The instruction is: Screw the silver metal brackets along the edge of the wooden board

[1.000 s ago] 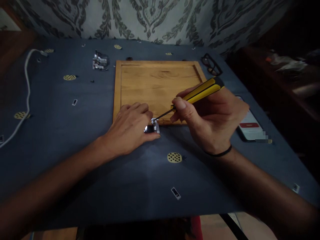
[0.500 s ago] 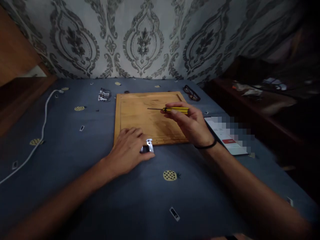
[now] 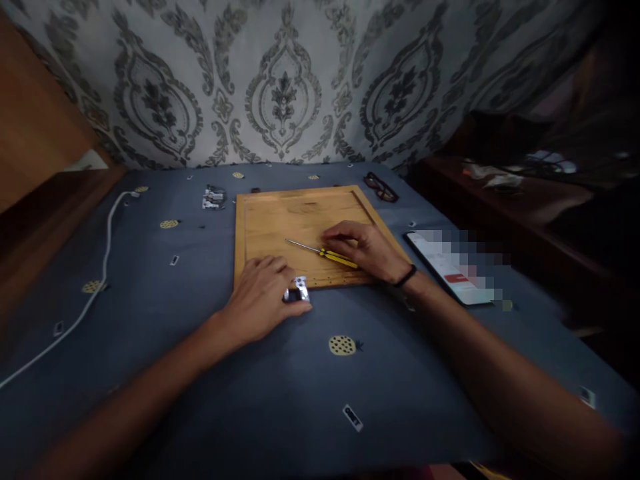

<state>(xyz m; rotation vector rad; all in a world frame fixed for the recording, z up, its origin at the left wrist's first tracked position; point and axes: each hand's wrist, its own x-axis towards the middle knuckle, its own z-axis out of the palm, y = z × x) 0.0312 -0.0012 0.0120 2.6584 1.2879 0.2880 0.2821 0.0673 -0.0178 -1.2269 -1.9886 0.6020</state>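
Observation:
A wooden panel (image 3: 280, 220) with a raised frame lies flat on the blue cloth. My left hand (image 3: 263, 290) rests over its near edge, fingers on top and thumb in front, closed around a shiny metal hinge (image 3: 301, 288) at that edge. The hand hides part of the hinge. A yellow-and-black screwdriver (image 3: 339, 259) lies slanted across the panel, its shaft pointing left. Just above its handle is my right hand (image 3: 367, 248), fingertips drawn together and apart from the handle. Anything between those fingertips is too small or hidden to make out.
More metal hinges (image 3: 214, 197) lie at the back left, with a small dark screw (image 3: 202, 227) nearby. Eyeglasses (image 3: 381, 187) sit beyond the panel's far right corner. A phone (image 3: 450, 270) lies to the right, and a white cable (image 3: 107, 233) runs down the left.
The screwdriver has gone from my right hand's grip down onto the panel. My right hand has lowered slightly. My left hand keeps its hold at the hinge. The view has shifted a little.

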